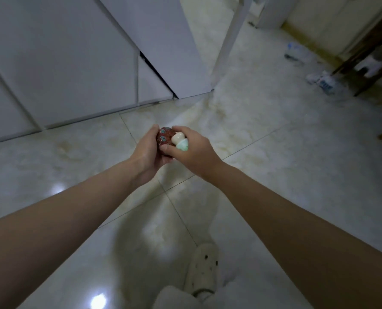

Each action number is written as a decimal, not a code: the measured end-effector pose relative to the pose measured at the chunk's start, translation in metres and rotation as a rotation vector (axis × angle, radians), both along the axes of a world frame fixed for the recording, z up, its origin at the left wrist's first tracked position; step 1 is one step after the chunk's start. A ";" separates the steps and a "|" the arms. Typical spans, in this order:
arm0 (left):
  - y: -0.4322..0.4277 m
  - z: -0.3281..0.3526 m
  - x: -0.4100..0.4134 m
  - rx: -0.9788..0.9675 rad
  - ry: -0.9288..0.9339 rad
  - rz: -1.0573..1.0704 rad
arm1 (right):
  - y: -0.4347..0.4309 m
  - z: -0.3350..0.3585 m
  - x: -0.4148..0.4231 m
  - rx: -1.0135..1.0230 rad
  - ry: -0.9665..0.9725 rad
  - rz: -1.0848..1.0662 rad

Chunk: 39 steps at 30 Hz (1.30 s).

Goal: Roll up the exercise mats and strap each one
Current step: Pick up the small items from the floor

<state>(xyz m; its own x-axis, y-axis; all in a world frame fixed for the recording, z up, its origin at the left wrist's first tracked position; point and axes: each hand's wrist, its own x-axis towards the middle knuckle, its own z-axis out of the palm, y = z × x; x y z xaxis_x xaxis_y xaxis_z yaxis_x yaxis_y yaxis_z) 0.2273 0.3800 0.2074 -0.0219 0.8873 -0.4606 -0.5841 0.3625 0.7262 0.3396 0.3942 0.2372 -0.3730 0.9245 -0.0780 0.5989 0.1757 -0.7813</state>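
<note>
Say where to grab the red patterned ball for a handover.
Probably its upper far side: the red patterned ball is round, the left hand cups it from below and the left, and the right hand, holding a white-and-teal figurine, covers its right. Come from above, fingers spread around the curve.

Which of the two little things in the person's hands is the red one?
The round patterned ball held in the left hand; the other trinket, in the right hand, is white and pale green.

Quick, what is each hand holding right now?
Left hand: grip closed around a red patterned ball.
Right hand: grip closed around a small white and green figure.
</note>
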 end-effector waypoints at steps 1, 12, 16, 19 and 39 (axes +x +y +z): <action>0.002 0.004 0.001 -0.001 -0.004 -0.014 | 0.004 0.003 0.003 0.003 -0.021 0.004; -0.015 0.024 0.003 0.344 0.550 0.038 | 0.005 0.020 0.007 -0.299 0.162 -0.003; -0.018 0.043 -0.019 0.348 0.679 0.024 | 0.007 0.031 -0.010 -0.362 0.153 0.060; -0.027 0.057 -0.038 0.284 0.623 0.092 | 0.002 0.041 -0.041 -0.207 0.180 0.073; -0.279 0.155 -0.277 0.247 1.097 0.348 | -0.157 0.141 -0.317 -0.662 0.111 0.672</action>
